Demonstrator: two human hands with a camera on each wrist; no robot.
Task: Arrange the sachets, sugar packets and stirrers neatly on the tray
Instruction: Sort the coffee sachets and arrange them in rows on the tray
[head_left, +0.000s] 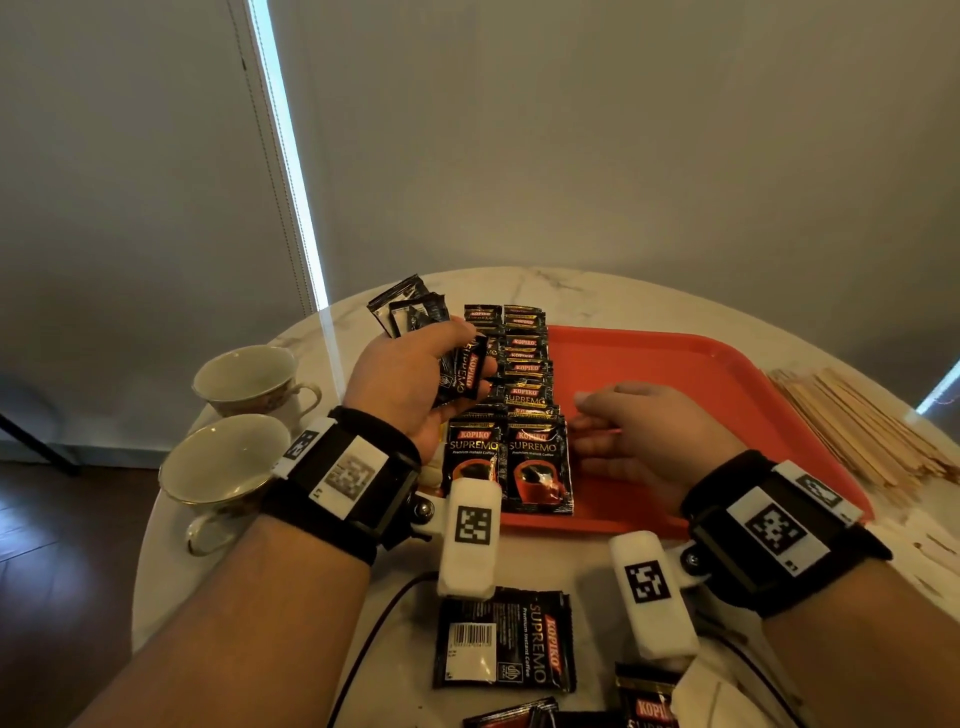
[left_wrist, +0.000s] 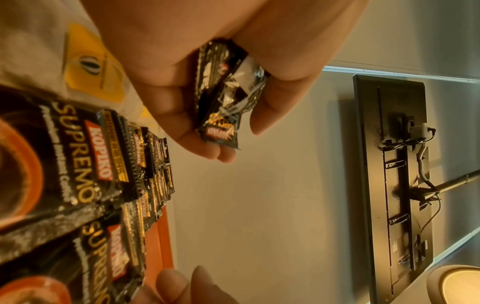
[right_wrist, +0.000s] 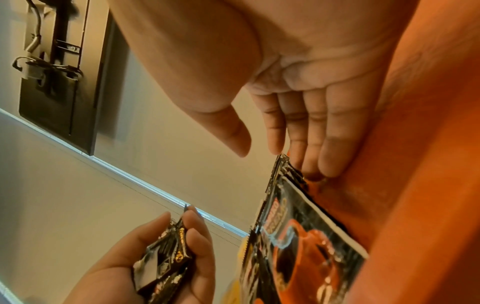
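Two rows of black coffee sachets (head_left: 524, 400) overlap along the left side of the red tray (head_left: 685, 374). Above the left row, my left hand (head_left: 467, 358) grips a small bunch of sachets (head_left: 460, 371), which the left wrist view shows as the held sachets (left_wrist: 226, 98) lying across the curled fingers. My right hand (head_left: 587, 431) lies on the tray with straight fingers (right_wrist: 330, 156) against the right edge of the sachet rows (right_wrist: 298, 226). A pile of wooden stirrers (head_left: 857, 431) lies right of the tray. White and yellow sugar packets (head_left: 434, 475) peek out under my left wrist.
Two teacups (head_left: 244, 379) (head_left: 223, 467) stand on the round marble table (head_left: 623, 296) left of the tray. Loose sachets lie at the back left (head_left: 410, 309) and near the front edge (head_left: 504, 644). A dark cable (head_left: 374, 639) runs across the front.
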